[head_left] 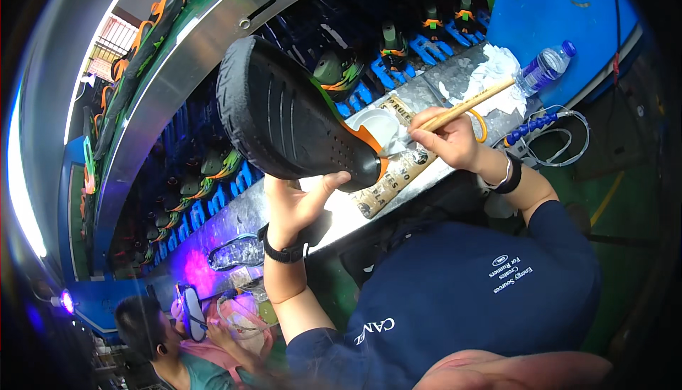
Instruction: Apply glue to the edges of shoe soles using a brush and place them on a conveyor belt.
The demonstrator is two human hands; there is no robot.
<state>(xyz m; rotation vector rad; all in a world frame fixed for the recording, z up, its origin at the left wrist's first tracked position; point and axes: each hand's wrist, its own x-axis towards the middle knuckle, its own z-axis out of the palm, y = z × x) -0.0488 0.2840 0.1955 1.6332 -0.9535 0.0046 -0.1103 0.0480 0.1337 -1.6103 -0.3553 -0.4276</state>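
My left hand [302, 205] supports a large black shoe [291, 116] from below, thumb against its near side. The shoe is tilted, with slots and small holes showing on its dark face and orange and green trim along its far edge. Pinched in my right hand [452, 140] is a brush with a long wooden handle [476, 100]. Its whitish bristles [400, 144] are at the orange trim by the shoe's narrow end; whether they touch it I cannot tell. A white bowl [378, 124] sits just behind, partly hidden by the shoe.
A printed brown paper strip [367, 203] lies on the metal bench [455, 70]. Crumpled white cloth or paper [495, 70], a water bottle [545, 68] and a blue coiled hose [529, 128] are at right. Shoes on blue holders [430, 50] line the back. A co-worker [153, 333] holds a sole at lower left.
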